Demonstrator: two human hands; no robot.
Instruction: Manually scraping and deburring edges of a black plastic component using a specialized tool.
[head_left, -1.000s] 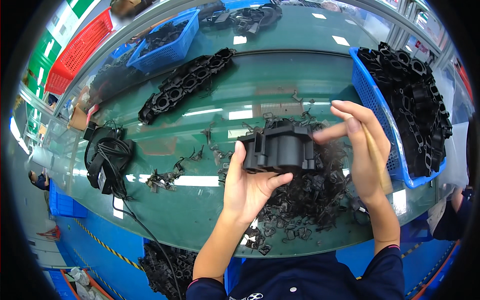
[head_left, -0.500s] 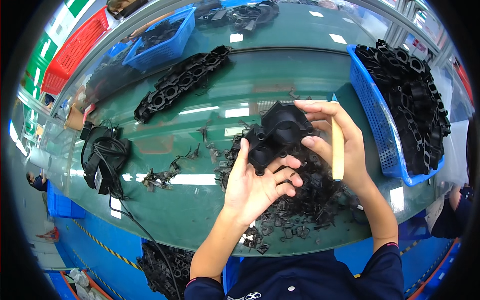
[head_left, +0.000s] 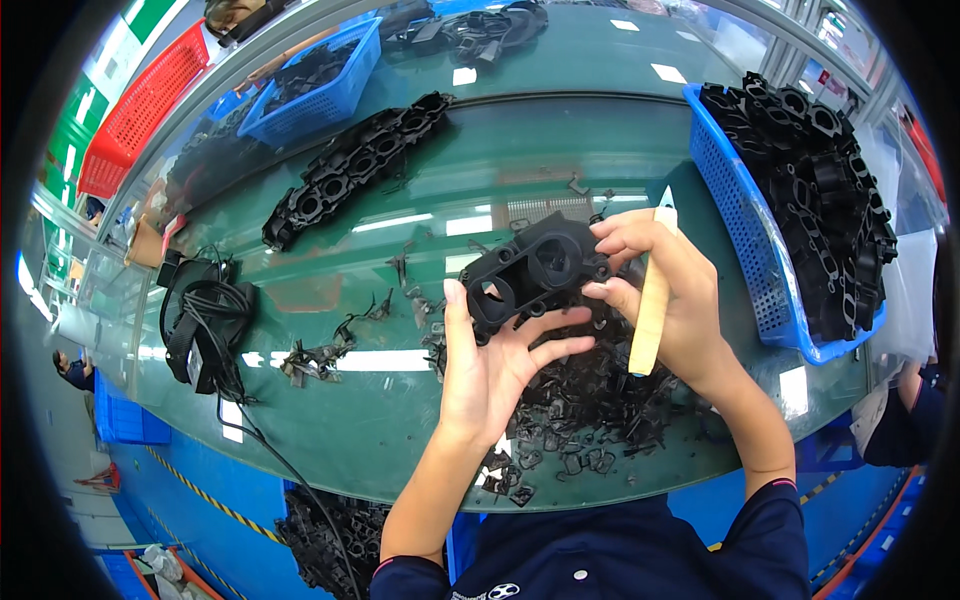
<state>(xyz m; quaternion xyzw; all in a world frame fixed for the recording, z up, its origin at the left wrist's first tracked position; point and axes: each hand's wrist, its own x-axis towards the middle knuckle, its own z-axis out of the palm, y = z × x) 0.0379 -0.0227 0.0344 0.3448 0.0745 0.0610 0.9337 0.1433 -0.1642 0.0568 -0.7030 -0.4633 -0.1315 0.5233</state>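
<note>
1. Gripping black housing (head_left: pixel 520 272) w/ L hand (head_left: pixel 480 388), setting thumb against ~8 o'clock end, spreading fingers half open below lower edge; can't tell every fingertip contact.
2. Pinching ~3 o'clock end btwn thumb & fingertips of R hand (head_left: pixel 692 290), opening them only partway; prob. supporting both ends for steadiness.
3. Also clasping yellow-handled knife (head_left: pixel 651 310) in R hand, pointing blade ~12 o'clock, butt ~6; prob. tucking it there to free thumb & fingertips.
4. Holding housing mid-view above green bench (head_left: pixel 350 450), facing round openings toward head cam, prob. for a clear look.
5. Having black scraps (head_left: pixel 600 410) lying ~5 o'clock from housing, close by.
6. Having blue crate (head_left: pixel 740 225) of black parts standing ~2–3 o'clock, prob. for easy R-side reach; having long black part (head_left: pixel 355 170) lying ~10 o'clock, well apart.
</note>
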